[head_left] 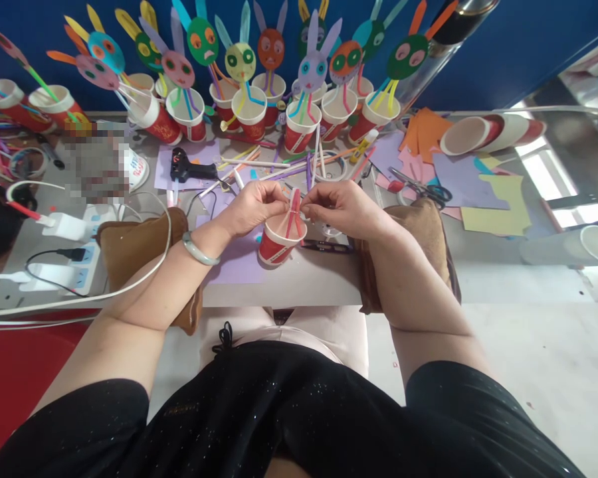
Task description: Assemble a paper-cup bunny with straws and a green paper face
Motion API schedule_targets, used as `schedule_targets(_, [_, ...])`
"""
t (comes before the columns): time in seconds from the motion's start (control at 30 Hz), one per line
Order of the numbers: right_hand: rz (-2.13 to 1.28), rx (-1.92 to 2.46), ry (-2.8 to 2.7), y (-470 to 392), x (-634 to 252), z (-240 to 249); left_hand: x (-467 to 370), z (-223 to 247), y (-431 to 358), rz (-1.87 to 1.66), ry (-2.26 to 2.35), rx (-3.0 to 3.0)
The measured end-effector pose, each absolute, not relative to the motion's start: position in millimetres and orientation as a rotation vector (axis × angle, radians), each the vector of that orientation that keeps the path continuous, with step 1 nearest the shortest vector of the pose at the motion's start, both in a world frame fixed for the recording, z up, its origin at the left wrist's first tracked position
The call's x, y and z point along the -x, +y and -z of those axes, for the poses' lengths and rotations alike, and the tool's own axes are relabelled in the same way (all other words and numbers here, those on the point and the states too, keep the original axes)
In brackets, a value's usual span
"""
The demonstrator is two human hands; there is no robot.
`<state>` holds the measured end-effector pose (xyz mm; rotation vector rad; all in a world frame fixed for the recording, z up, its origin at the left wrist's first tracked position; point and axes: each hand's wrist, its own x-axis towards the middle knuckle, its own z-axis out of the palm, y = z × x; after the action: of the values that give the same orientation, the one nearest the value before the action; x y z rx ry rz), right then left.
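A red and white paper cup (pixel 276 249) stands upright near the table's front edge. Pink and red straws (pixel 293 222) rise from inside it, bunched close together at the top. My left hand (pixel 257 207) is closed in a pinch just left of the bunch. On the other side my right hand (pixel 343 207) pinches too, its fingertips close to the straws. A thin pale line crosses the straws between my fingertips; what it is, and what each pinch holds, is too small to make out.
Behind stand several paper cups (pixel 249 114) with rabbit-faced straw figures. A black glue gun (pixel 192 169) lies left, scissors (pixel 423 187) right. Brown cushions (pixel 142 245) lie by my forearms. White cables and a power strip (pixel 82 269) occupy the left; stacked cups (pixel 493 129) lie right.
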<state>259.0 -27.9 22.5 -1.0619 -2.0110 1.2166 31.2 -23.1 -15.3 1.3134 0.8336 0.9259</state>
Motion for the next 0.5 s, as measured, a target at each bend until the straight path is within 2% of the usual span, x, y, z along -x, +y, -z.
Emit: schedule_targets(0.5, [-1.165, 1.132, -1.959, -31.1, -254.5, -18.8, -32.1, 10.5, -27.7, -0.884, 0.971, -1.188])
